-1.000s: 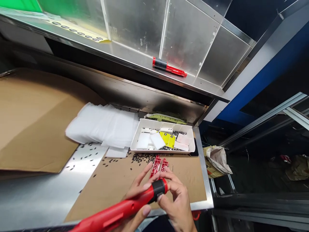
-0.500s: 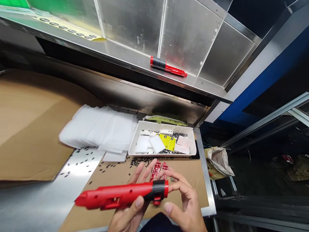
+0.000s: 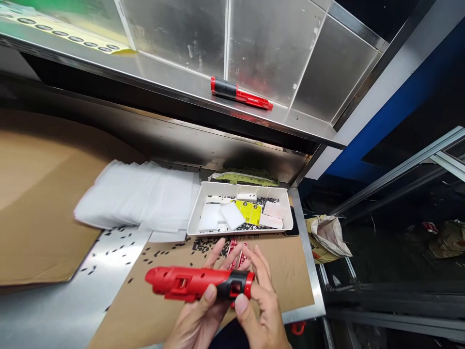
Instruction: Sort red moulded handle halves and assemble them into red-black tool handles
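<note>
The left hand (image 3: 198,322) grips the red plastic tool body (image 3: 198,282) level above the surface's (image 3: 54,310) near edge, steadying it; the right hand (image 3: 259,305) pinches its black collar (image 3: 234,286).

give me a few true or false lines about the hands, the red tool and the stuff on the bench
1. Both hands, left hand and right hand, grip the red tool above the bench. True.
2. The red tool's black collar end points to the left of the picture. False: the black collar is at the right end, by the right hand.
3. A second red and black tool lies on the metal shelf above. True.
4. The white tray holds nothing. False: it holds white pieces, a yellow card and small dark bits.
5. A stack of white sheets lies left of the tray. True.
</note>
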Available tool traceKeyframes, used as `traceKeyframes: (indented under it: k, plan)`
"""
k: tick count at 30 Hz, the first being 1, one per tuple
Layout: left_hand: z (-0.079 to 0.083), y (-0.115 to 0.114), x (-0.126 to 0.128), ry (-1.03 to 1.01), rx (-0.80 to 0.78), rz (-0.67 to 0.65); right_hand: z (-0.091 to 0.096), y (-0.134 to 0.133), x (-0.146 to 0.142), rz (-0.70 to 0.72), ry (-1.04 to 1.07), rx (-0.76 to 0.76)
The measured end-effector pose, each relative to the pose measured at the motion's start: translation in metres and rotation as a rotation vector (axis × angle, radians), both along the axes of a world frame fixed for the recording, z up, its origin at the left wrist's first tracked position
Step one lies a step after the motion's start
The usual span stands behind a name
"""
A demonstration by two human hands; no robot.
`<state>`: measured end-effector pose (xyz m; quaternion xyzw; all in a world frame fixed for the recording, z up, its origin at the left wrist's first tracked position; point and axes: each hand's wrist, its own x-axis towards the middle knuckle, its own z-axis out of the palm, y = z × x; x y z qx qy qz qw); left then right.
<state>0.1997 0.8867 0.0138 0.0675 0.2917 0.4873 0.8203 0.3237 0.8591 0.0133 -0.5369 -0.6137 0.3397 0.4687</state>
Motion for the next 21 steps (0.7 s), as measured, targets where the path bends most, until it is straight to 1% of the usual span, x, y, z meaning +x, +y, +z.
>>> traceKeyframes:
  k: [3,6,9,11,13,15,17,19,21]
  plan:
    - [-0.002,0.001,0.0,0.002,-0.033,-0.011,-0.004,0.001,0.002,0.002,-0.037,0.045]
    - [-0.004,0.002,-0.001,-0.039,-0.049,-0.032,-0.009,0.004,0.009,-0.025,-0.106,0.195]
    - [-0.007,0.003,-0.002,-0.066,-0.028,-0.028,-0.01,0.007,0.014,-0.043,-0.165,0.328]
    - [-0.007,0.003,-0.002,-0.05,-0.016,-0.04,-0.01,0.008,0.014,-0.048,-0.179,0.389]
    - [-0.007,0.003,-0.001,-0.043,-0.016,-0.049,-0.009,0.007,0.013,-0.062,-0.157,0.414]
    - [-0.004,0.005,-0.002,-0.049,-0.018,-0.033,-0.009,0.006,0.013,-0.096,-0.085,0.397]
    - [0.0,0.007,-0.004,0.011,0.002,-0.003,-0.011,0.007,0.02,-0.139,-0.015,0.346]
    - [0.003,0.009,-0.009,0.197,0.059,0.033,-0.016,0.012,0.035,-0.224,-0.013,0.263]
    - [0.001,0.013,-0.017,0.512,0.18,0.098,-0.026,0.022,0.055,-0.323,-0.13,0.126]
